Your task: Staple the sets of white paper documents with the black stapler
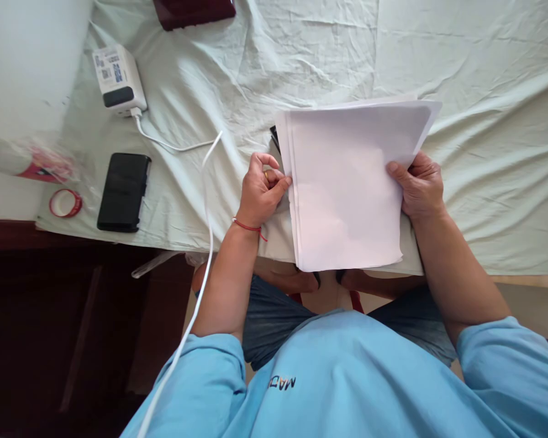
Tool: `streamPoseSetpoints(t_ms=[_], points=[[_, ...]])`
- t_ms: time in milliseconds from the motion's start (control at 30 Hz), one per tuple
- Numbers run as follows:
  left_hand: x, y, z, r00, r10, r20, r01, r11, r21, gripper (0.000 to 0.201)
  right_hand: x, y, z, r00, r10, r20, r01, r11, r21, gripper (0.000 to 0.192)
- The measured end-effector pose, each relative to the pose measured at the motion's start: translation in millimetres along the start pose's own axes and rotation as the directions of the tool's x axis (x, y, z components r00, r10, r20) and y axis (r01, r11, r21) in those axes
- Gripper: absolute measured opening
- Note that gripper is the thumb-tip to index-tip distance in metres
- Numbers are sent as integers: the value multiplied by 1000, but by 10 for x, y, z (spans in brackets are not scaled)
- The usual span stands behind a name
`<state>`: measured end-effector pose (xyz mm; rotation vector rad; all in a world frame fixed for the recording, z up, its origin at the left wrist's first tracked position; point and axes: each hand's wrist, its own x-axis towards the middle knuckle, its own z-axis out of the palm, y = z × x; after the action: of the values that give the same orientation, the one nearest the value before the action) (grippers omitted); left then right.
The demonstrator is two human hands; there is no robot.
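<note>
Fingers of the right hand (pixel 422 185) were clamped on white rectangular paper sheets (pixel 347 188) | curled left hand (pixel 259 191) met their left edge, grip unclear | sheets reached past the pale-green cloth-covered tabletop (pixel 497 182)'s near edge | white plastic block (pixel 132 76)'s label, light-blue fabric shirt (pixel 347 377)'s dark lettering weren't clearly legible

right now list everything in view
papers: several, white, centre
dark object: one, black, behind papers
phone: one, black, left
device: one, white, upper left
cable: apparently one, white, left
hoop: one, red, left
wrapper: one, partly red, left
glossy object: one, maroon, top
cloth: one, green, beneath papers
furniture: some, brown, lower left
ring: one, gold, left finger
bracelet: one, red, left wrist
shorts: one, blue, bottom
shirt: one, blue, bottom
left hand: one, papers' left edge
right hand: one, gripping papers
</note>
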<state>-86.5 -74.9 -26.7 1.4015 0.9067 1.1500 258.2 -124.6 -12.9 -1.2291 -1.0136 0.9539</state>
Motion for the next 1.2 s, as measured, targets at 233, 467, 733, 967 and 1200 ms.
streamPoseSetpoints(t_ms=[233, 467, 733, 967, 1200], points=[[-12, 93, 28, 1000, -3, 19, 3, 999, 40, 42, 2, 20, -12, 1000, -13, 6, 13, 1000, -4, 49], [-43, 252, 38, 999, -48, -26, 49, 997, 61, 30, -15, -21, 37, 1000, 1, -21, -1, 999, -35, 58], [3, 109, 8, 998, -32, -54, 40, 985, 170, 49, -9, -37, 48, 999, 23, 25, -21, 998, -54, 54], [5, 115, 26, 998, 4, -55, 5, 987, 160, 63, 13, -65, 66, 998, 22, 51, -18, 997, -72, 55], [10, 8, 14, 996, 27, -86, -17, 994, 111, 68, 15, -31, 31, 998, 13, 64, -8, 997, -79, 46]])
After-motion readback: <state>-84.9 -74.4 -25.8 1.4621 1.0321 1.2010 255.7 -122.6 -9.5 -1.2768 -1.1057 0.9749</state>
